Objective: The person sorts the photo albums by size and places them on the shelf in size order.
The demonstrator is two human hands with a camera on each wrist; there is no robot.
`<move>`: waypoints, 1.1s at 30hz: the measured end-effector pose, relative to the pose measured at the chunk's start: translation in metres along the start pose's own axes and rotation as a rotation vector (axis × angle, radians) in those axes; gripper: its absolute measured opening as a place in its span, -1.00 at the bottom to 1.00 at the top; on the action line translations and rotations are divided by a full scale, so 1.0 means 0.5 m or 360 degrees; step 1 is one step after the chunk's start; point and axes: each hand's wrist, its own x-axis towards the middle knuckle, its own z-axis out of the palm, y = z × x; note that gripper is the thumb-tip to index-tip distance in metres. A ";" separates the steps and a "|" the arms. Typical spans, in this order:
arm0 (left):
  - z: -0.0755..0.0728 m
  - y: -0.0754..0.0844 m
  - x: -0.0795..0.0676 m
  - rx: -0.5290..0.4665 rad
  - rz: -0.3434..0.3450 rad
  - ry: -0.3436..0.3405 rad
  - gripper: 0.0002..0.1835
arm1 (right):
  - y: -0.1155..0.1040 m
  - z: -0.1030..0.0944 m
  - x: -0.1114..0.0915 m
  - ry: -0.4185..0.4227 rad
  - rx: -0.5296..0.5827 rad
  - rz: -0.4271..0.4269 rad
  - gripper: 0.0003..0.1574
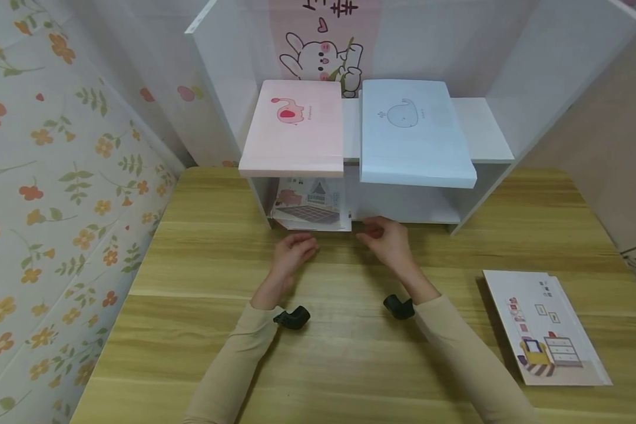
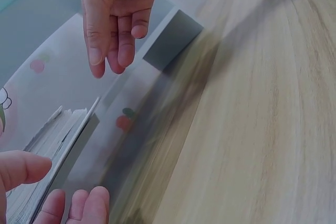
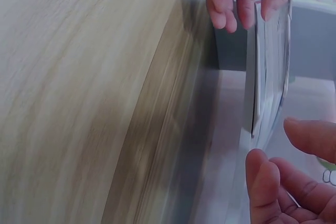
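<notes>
A stack of picture books [image 1: 311, 206] lies in the lower left compartment of a white shelf, its front edge sticking out slightly. My left hand [image 1: 291, 256] is just in front of that stack, thumb and fingers apart around the level of its edge; whether they touch it I cannot tell. To the right of the stack, my right hand [image 1: 389, 242] hovers by the shelf's lower front edge, fingers loosely bent and thumb apart, holding nothing. Page edges of the stack [image 3: 273, 72] show between the two hands in the right wrist view.
A pink elephant-print box or thick book [image 1: 297, 132] and a blue whale-print one [image 1: 416, 132] lie on the upper shelf board [image 1: 482, 129], overhanging its front. More thin books [image 1: 548, 330] lie on the wooden table [image 1: 339, 365] at right. A flowered curtain [image 1: 58, 206] hangs at left.
</notes>
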 end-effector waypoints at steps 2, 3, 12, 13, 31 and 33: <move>0.001 0.000 -0.003 0.0013 -0.0004 -0.0008 -0.74 | 0.002 -0.002 -0.003 -0.0005 -0.0005 0.0009 -0.60; 0.002 0.000 -0.004 0.0015 -0.0007 -0.0011 -0.74 | 0.003 -0.004 -0.004 -0.0008 -0.0001 0.0015 -0.60; 0.016 -0.008 -0.007 0.0038 -0.0019 -0.0065 -0.73 | 0.019 -0.019 -0.017 0.0017 -0.0010 0.0025 -0.62; 0.018 -0.009 -0.007 0.0045 -0.0021 -0.0073 -0.73 | 0.020 -0.022 -0.019 0.0026 -0.0014 0.0015 -0.63; 0.048 -0.022 -0.014 0.0094 -0.0033 -0.0144 -0.73 | 0.042 -0.055 -0.042 0.0019 -0.0001 0.0115 -0.61; 0.052 -0.024 -0.015 0.0098 -0.0029 -0.0154 -0.73 | 0.045 -0.057 -0.044 0.0021 0.0004 0.0111 -0.61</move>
